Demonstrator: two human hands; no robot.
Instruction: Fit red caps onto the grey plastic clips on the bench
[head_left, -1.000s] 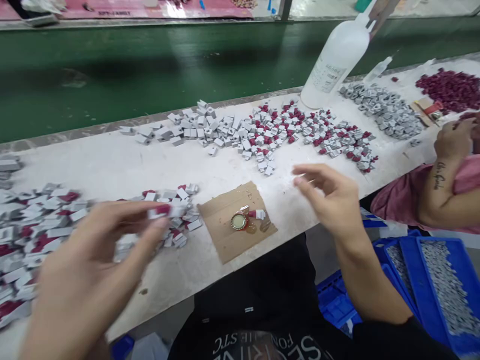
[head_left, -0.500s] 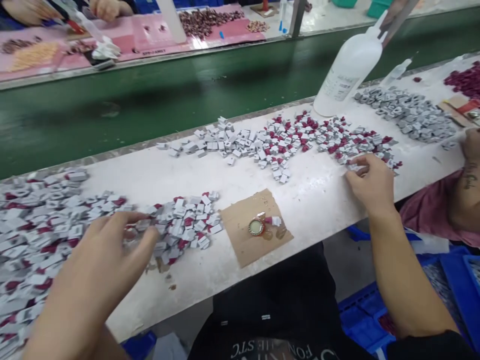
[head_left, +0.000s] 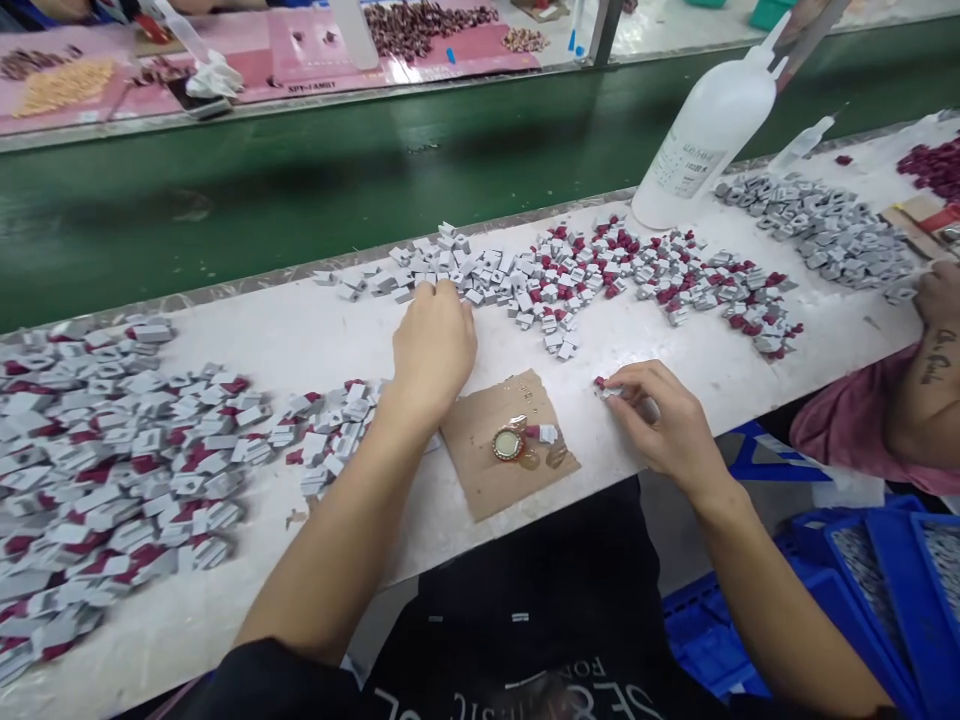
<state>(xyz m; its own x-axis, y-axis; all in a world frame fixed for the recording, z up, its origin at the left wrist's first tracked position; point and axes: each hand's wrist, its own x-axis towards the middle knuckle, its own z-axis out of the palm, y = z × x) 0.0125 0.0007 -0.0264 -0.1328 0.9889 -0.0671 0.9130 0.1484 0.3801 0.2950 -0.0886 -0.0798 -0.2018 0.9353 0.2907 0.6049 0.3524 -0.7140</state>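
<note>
Grey-and-maroon piece (head_left: 610, 391) now pinched in right hand (head_left: 656, 420), right of cardboard (head_left: 480, 485), back from mixed pile (head_left: 720, 285); left hand (head_left: 435, 345) shifted from near-left pile (head_left: 330, 430) to grey blocks (head_left: 491, 272), grip hidden, can't tell if apart or clamped

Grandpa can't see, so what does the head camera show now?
A person's right hand pinches a gray-and-maroon piece while their left hand is at a pile of gray blocks on a white table. Between them lies cardboard with a bottle cap.

blk top (head_left: 532, 570); wht lettering (head_left: 589, 668), front; short blk slvs (head_left: 281, 680); fingers (head_left: 639, 374) bare
</note>
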